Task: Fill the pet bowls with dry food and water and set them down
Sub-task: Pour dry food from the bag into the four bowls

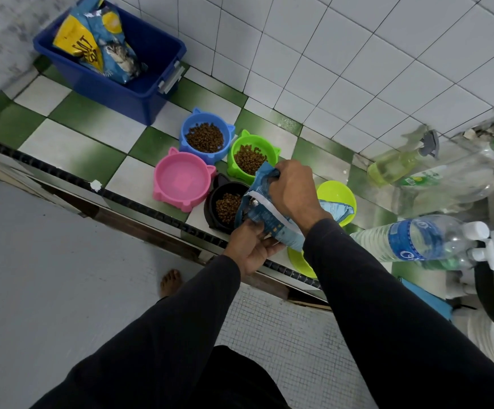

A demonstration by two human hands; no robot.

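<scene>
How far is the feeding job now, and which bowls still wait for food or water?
Done: the blue bowl and green bowl hold kibble.

In hand: the right hand and left hand grip the food bag, tilted over the black bowl, which already has kibble.

Left: the pink bowl shows no kibble; whether it holds water is unclear. The yellow-green bowl looks empty. The water bottle lies unused.

Spray bottle (399,165) by tiled wall (358,54); white brush (487,246) at right; checkered floor (71,143).
</scene>
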